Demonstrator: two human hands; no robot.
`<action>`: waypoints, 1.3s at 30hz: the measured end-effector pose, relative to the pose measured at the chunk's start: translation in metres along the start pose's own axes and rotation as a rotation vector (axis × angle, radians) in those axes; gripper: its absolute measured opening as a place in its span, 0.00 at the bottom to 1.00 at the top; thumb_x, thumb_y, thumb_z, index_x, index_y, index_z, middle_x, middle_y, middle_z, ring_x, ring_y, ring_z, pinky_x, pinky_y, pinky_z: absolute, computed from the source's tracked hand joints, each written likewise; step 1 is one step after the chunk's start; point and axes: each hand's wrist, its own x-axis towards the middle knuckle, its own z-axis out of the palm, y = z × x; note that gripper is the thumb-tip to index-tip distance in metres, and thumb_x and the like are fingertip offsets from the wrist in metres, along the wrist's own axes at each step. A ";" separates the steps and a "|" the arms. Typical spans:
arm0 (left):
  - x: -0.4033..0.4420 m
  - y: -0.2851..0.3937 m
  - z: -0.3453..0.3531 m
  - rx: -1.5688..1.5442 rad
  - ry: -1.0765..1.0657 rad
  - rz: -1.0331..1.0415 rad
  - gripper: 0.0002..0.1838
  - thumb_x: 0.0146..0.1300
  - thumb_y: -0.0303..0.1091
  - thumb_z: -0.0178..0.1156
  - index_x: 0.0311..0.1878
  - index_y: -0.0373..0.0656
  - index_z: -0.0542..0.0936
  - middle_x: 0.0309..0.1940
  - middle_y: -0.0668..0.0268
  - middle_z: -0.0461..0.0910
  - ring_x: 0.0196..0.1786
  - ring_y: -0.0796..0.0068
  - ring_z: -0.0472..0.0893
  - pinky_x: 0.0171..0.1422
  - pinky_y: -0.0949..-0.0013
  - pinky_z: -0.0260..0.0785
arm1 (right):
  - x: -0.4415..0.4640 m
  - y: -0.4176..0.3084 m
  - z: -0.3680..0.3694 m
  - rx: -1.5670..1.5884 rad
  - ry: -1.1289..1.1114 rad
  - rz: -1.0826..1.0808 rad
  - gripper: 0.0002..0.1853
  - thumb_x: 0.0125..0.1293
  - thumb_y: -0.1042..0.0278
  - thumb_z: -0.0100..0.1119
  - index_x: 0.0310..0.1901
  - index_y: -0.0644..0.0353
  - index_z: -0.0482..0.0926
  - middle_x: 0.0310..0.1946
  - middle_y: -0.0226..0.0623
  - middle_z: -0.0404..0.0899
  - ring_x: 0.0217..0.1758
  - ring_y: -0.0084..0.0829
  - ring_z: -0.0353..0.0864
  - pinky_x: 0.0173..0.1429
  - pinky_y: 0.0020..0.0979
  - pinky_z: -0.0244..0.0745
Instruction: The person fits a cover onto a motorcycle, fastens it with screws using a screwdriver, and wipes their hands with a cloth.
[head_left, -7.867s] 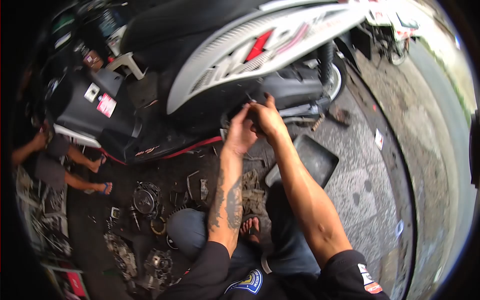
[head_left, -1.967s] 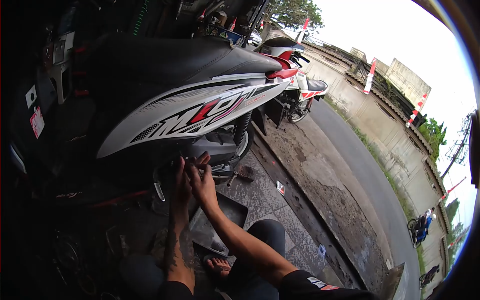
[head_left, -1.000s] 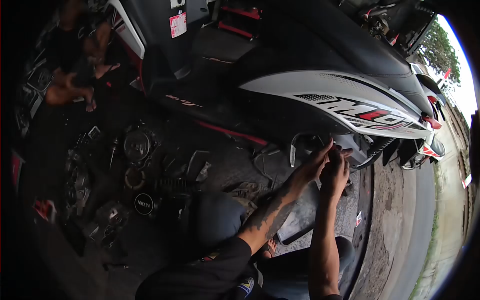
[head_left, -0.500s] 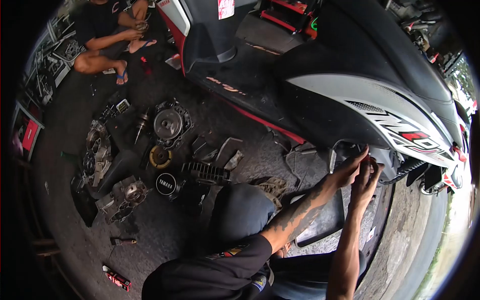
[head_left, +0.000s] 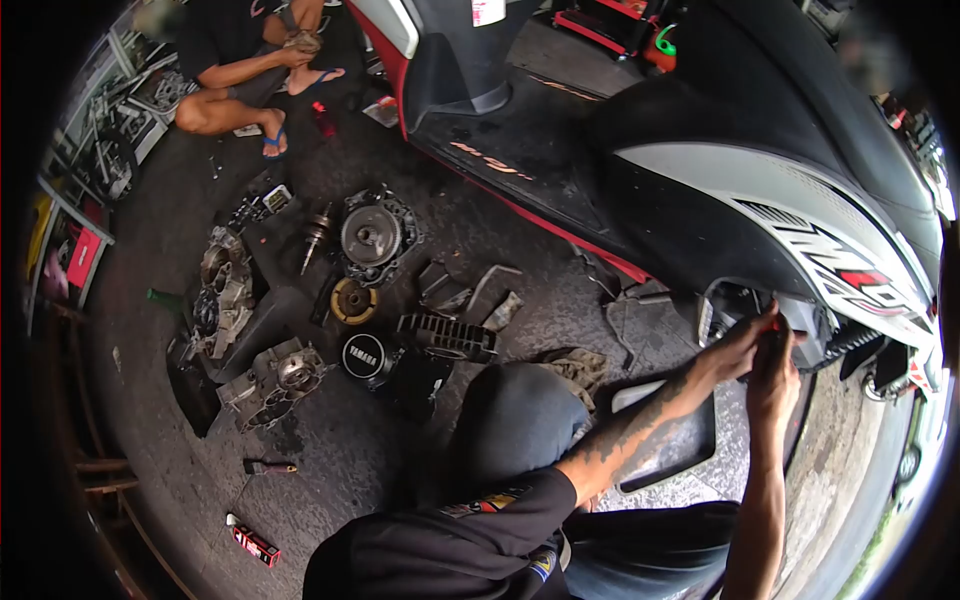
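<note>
My left hand (head_left: 737, 348) reaches to the underside of the scooter (head_left: 740, 200), beneath its white and black side panel. Right beside it, my right hand (head_left: 773, 382) has its fingers bent and drawn together, almost touching the left. A small dark and red bit shows between the fingertips, too small to name. Both hands are closed, close to the opening in the scooter's lower body and the black coil spring (head_left: 852, 345). Below my forearms lies a shallow tray (head_left: 716, 425) with a pale rim.
Engine casings (head_left: 225, 290), a round clutch-like part (head_left: 371, 235), a finned cylinder block (head_left: 450, 337) and a YAMAHA cover (head_left: 364, 355) lie on the floor to the left. A brush (head_left: 270, 467) and a red box (head_left: 253, 541) lie nearer. Another person (head_left: 240, 75) sits at upper left, holding a part.
The whole view has shifted, so the scooter and floor parts appear farther right and slightly lower. My hands stay together at the same spot under the scooter.
</note>
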 end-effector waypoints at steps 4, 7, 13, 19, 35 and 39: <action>0.004 -0.002 0.008 -0.084 0.025 0.081 0.33 0.71 0.65 0.48 0.49 0.39 0.81 0.46 0.57 0.84 0.53 0.68 0.81 0.65 0.65 0.68 | 0.010 0.002 0.015 0.393 0.119 0.144 0.18 0.77 0.60 0.45 0.63 0.55 0.72 0.49 0.53 0.83 0.50 0.50 0.85 0.49 0.43 0.78; 0.005 0.008 0.019 0.064 0.152 -0.022 0.29 0.74 0.60 0.47 0.42 0.41 0.80 0.39 0.61 0.83 0.46 0.71 0.80 0.56 0.66 0.69 | 0.011 0.017 0.044 0.821 0.246 0.374 0.20 0.74 0.58 0.49 0.58 0.62 0.77 0.53 0.44 0.81 0.52 0.37 0.82 0.54 0.33 0.75; 0.012 0.006 0.014 0.182 0.183 0.035 0.26 0.75 0.56 0.46 0.37 0.40 0.77 0.34 0.61 0.80 0.41 0.71 0.78 0.48 0.64 0.69 | 0.016 0.044 0.046 1.405 0.142 0.517 0.22 0.75 0.55 0.51 0.65 0.57 0.70 0.57 0.43 0.80 0.51 0.34 0.82 0.48 0.32 0.78; 0.017 0.002 0.020 0.360 0.341 0.168 0.25 0.77 0.51 0.45 0.32 0.39 0.74 0.28 0.62 0.77 0.35 0.70 0.76 0.41 0.62 0.68 | 0.002 0.028 0.028 0.306 0.149 -0.063 0.22 0.76 0.61 0.47 0.69 0.51 0.65 0.50 0.51 0.83 0.45 0.43 0.87 0.43 0.42 0.79; 0.004 -0.009 0.019 -0.279 0.075 0.163 0.25 0.77 0.54 0.42 0.48 0.42 0.80 0.39 0.60 0.85 0.40 0.60 0.85 0.58 0.53 0.74 | 0.005 -0.013 0.020 0.293 0.143 0.197 0.24 0.71 0.54 0.49 0.67 0.47 0.68 0.49 0.57 0.81 0.46 0.64 0.81 0.51 0.56 0.77; 0.013 -0.004 0.000 -0.440 -0.017 0.147 0.23 0.77 0.54 0.43 0.45 0.44 0.79 0.36 0.60 0.84 0.38 0.59 0.84 0.57 0.50 0.74 | 0.008 -0.018 0.004 0.185 0.004 0.108 0.29 0.69 0.56 0.51 0.69 0.56 0.64 0.54 0.59 0.78 0.52 0.62 0.79 0.54 0.54 0.76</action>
